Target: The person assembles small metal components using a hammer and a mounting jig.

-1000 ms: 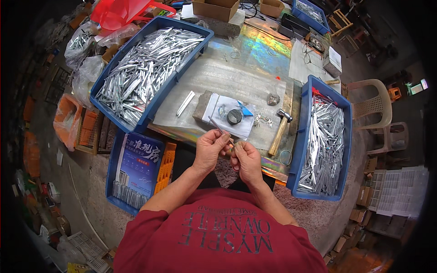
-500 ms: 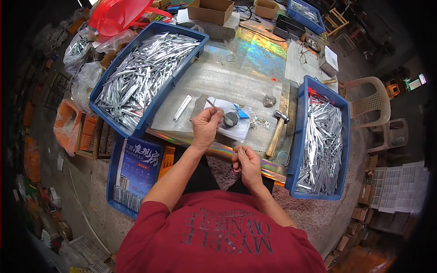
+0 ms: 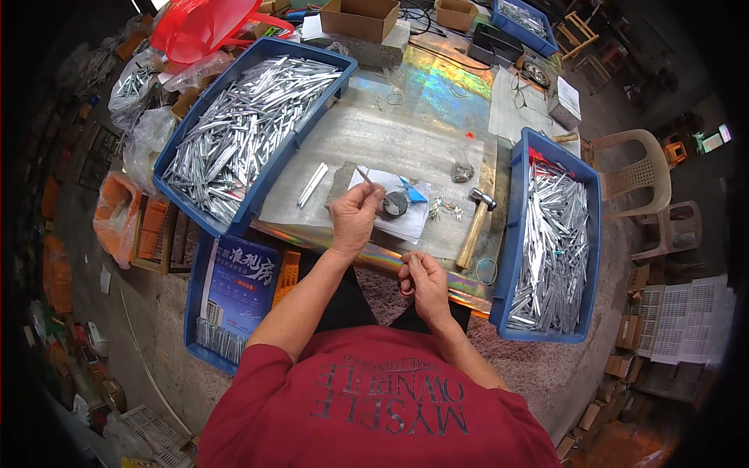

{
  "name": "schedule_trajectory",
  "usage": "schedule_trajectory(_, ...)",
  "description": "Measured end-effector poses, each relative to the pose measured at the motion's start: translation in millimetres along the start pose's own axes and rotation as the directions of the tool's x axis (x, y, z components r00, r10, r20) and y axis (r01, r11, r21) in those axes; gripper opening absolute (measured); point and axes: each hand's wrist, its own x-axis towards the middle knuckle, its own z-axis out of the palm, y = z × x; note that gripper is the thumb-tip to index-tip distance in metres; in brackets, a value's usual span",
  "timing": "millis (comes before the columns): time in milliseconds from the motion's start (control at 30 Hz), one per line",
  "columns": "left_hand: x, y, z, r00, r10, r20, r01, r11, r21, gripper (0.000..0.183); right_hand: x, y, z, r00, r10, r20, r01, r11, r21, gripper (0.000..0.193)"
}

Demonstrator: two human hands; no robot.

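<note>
My left hand (image 3: 353, 218) pinches a thin metal strip (image 3: 363, 175) between thumb and fingers, its tip slanting up and away to the left. Just right of these fingers, a round black pad or tin (image 3: 395, 204) rests on white paper (image 3: 404, 228), beside a blue scrap (image 3: 413, 190). A grey block (image 3: 340, 186) lies partly behind my left hand. Nearer the table's front edge, my right hand (image 3: 426, 282) has its thumb and fingers pressed together; whatever they hold is too small to name. Something small and red shows by its curled fingers.
Blue bins of metal strips flank me: one large bin (image 3: 300, 139) at left, another (image 3: 511, 257) at right. A hammer (image 3: 473, 234), small loose pieces (image 3: 446, 208) and two strips (image 3: 313, 185) lie on the table. A lower blue bin (image 3: 193, 316) stands at near left, a plastic chair (image 3: 636, 168) beyond the right bin.
</note>
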Motion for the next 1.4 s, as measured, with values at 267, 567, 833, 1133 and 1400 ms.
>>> schedule_trajectory(267,5.9,9.6,-4.7,0.859,0.458,0.227,-0.51,0.802,0.313,0.008,19.9,-18.6,-2.8,0.987,-0.156,-0.028,0.152,0.984,-0.094,0.02)
schedule_trajectory(567,11.0,13.7,-2.5,0.825,0.455,0.336,-0.551,0.779,0.299,0.007,82.8,-87.5,24.4,0.754,-0.525,0.394,0.646,0.49,-0.585,0.017)
schedule_trajectory(833,7.2,4.2,-2.2,0.904,0.335,0.265,-0.408,0.863,0.298,0.006,85.0,-64.3,28.2,0.381,-0.793,0.475,0.794,0.018,-0.607,0.006)
schedule_trajectory(1133,6.4,-2.9,1.4,0.893,0.401,0.203,-0.445,0.855,0.267,0.005,67.5,-28.4,17.4,0.328,-0.838,0.437,0.79,-0.01,-0.613,0.026)
schedule_trajectory(1400,4.9,-4.7,1.4,0.879,0.441,0.181,-0.476,0.836,0.274,0.006,51.2,-23.0,-18.6,0.615,-0.715,0.334,0.681,0.267,-0.682,0.031)
